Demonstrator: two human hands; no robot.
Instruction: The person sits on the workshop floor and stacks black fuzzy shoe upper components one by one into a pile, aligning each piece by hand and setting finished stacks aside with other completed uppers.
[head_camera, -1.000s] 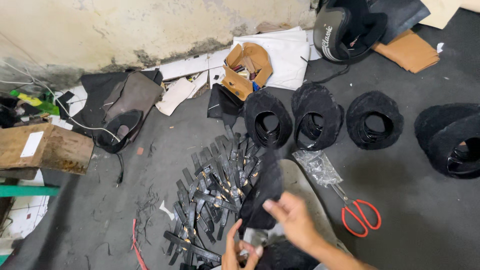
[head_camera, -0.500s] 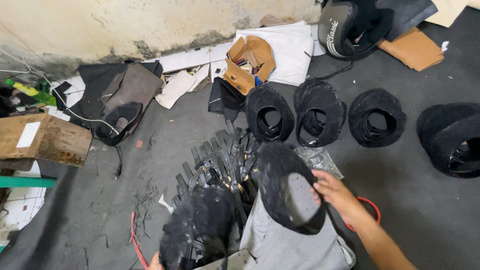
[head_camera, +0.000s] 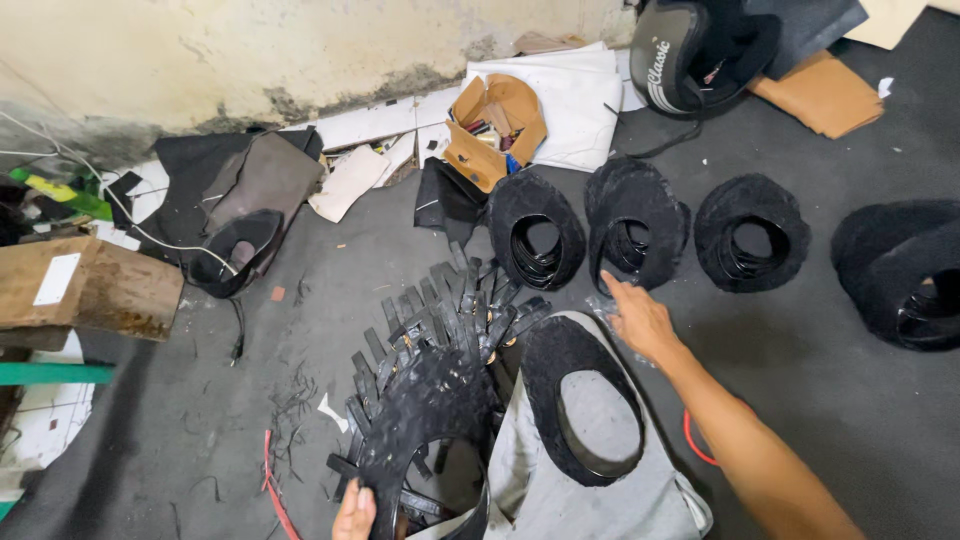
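— Since half a second ago, what has moved?

— Right hand (head_camera: 640, 322) has let go of the black ring piece (head_camera: 583, 400) and gone away from it, up toward the row of black stacks. That ring piece, which was lifted before, now lies flat on the grey cloth (head_camera: 590, 500).

— How is the right hand now?

— It is spread wide, fingers apart, holding nothing. It rests on a clear plastic bag (head_camera: 612, 305), just above and to the right of the flat ring piece.

— And the left hand?

— Left hand (head_camera: 355, 512) is at the bottom edge of the view, to the left of the flat ring piece. Its fingers are closed on the lower edge of a second black ring piece (head_camera: 430, 420), which stands tilted over the fan of black straps (head_camera: 440, 310).

— What is around the flat ring piece?

— Beyond it, further up, three black stacks (head_camera: 635, 225) with round holes stand in a row on the dark floor (head_camera: 820, 350). Above these I see an open cardboard box (head_camera: 495, 125) and a dark helmet (head_camera: 690, 55). Just to the right of the ring piece, under the forearm, a red handle (head_camera: 693, 445) shows a little.
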